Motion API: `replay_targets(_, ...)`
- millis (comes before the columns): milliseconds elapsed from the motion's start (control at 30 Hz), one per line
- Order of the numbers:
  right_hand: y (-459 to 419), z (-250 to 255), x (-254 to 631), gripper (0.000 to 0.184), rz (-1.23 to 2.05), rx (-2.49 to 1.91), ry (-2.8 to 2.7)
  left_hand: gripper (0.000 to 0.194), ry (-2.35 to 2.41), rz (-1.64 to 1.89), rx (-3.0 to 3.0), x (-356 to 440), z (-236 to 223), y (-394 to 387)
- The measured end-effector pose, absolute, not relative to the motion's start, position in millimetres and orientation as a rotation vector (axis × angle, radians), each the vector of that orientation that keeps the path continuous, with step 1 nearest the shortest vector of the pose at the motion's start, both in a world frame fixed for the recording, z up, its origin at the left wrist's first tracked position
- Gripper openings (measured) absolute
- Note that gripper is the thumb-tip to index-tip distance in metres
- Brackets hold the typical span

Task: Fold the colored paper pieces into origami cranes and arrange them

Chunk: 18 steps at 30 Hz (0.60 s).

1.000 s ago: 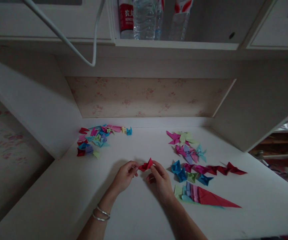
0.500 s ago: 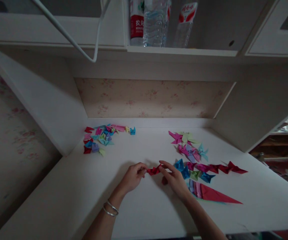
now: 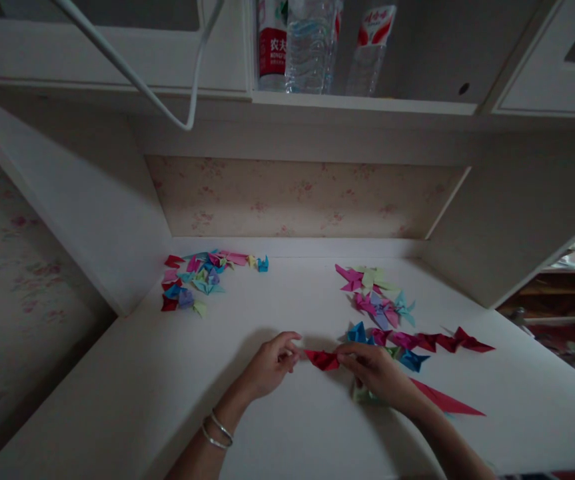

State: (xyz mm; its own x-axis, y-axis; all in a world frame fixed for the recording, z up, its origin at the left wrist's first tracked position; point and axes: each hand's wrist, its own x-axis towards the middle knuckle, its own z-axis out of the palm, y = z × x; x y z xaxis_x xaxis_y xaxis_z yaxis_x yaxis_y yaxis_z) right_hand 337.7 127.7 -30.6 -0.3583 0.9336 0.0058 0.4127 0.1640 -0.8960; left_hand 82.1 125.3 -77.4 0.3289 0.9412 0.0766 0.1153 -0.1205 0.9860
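A small red folded paper piece (image 3: 323, 360) lies low over the white desk (image 3: 277, 433) between my two hands. My right hand (image 3: 378, 375) pinches its right end with closed fingers. My left hand (image 3: 270, 365), with two bangles on the wrist, sits just left of the paper's left tip. Its thumb and forefinger are slightly apart, and a small gap shows between them and the paper. Under my right hand lie pale green and pink folded sheets and a long red paper triangle (image 3: 444, 401).
Several folded paper shapes lie in a pile at the back left (image 3: 194, 280), and another group lies at the right (image 3: 387, 310). Red folded pieces (image 3: 454, 341) form a row. Water bottles (image 3: 310, 43) stand on the shelf above. Desk side walls stand left and right.
My right hand has carried the red piece to the right and lower toward the desk. My left hand's fingers have come off its left tip.
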Motion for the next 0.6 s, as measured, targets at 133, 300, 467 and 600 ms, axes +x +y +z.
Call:
replay_targets(133,122.3,-22.8,400.5,0.03,1.104,-1.4,-1.754,0.039,1.0,0.943,1.503,85.1,-85.2,126.2)
replay_targets(300,122.3,-15.9,493.5,0.045,0.88,-1.582,-1.542,0.041,0.999,0.884,1.495,85.3,-87.3,128.0)
replay_targets(467,119.8,-24.4,558.6,0.04,0.664,-1.759,-1.576,0.042,1.016,0.882,1.482,85.3,-85.2,127.7)
replay_targets(600,118.8,-44.7,592.6,0.038,0.638,-1.844,-1.637,0.04,1.035,0.887,1.491,85.5,-86.8,128.0)
